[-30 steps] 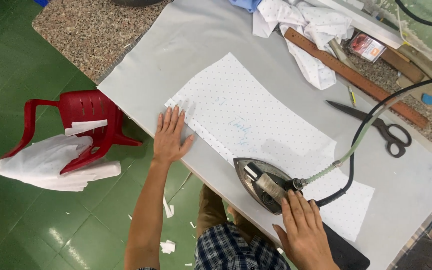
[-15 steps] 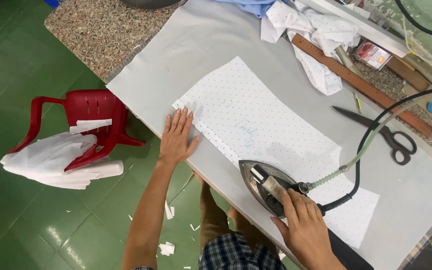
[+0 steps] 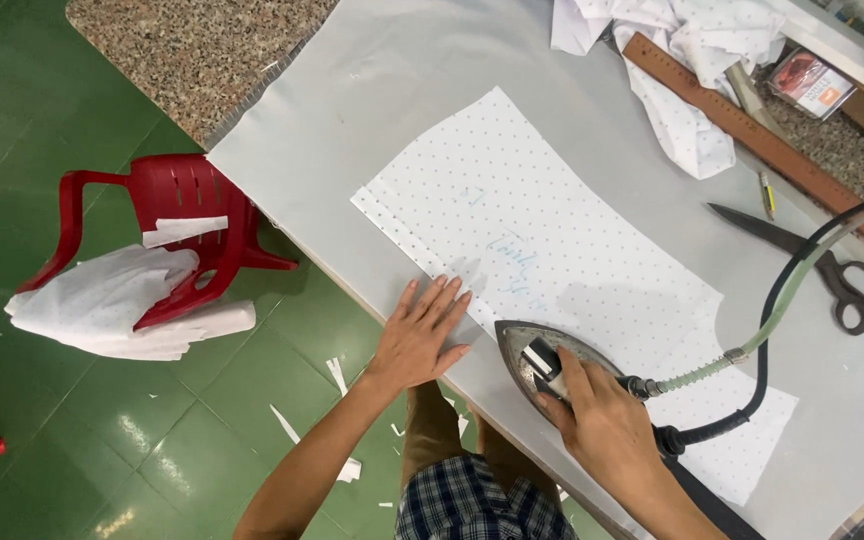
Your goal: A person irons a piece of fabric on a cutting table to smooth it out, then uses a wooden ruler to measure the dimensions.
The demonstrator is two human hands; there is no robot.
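A white dotted fabric piece (image 3: 562,250) lies flat on the grey ironing table (image 3: 382,90). My left hand (image 3: 419,335) is spread flat on the table's near edge, fingertips on the fabric's lower edge. My right hand (image 3: 602,425) grips the handle of a steel iron (image 3: 537,360), whose tip points toward my left hand. The iron rests on the fabric's near edge. Its black cord and green hose (image 3: 782,300) curve off to the right.
Black scissors (image 3: 822,265) and a long wooden ruler (image 3: 772,150) lie at the right. Crumpled white fabric (image 3: 682,60) sits at the back. A red plastic chair (image 3: 187,215) with white fabric pieces (image 3: 102,300) stands on the green floor, with paper scraps nearby.
The view has shifted and closed in. The iron in my right hand has slid left along the fabric's near edge, closer to my left hand, which stays flat.
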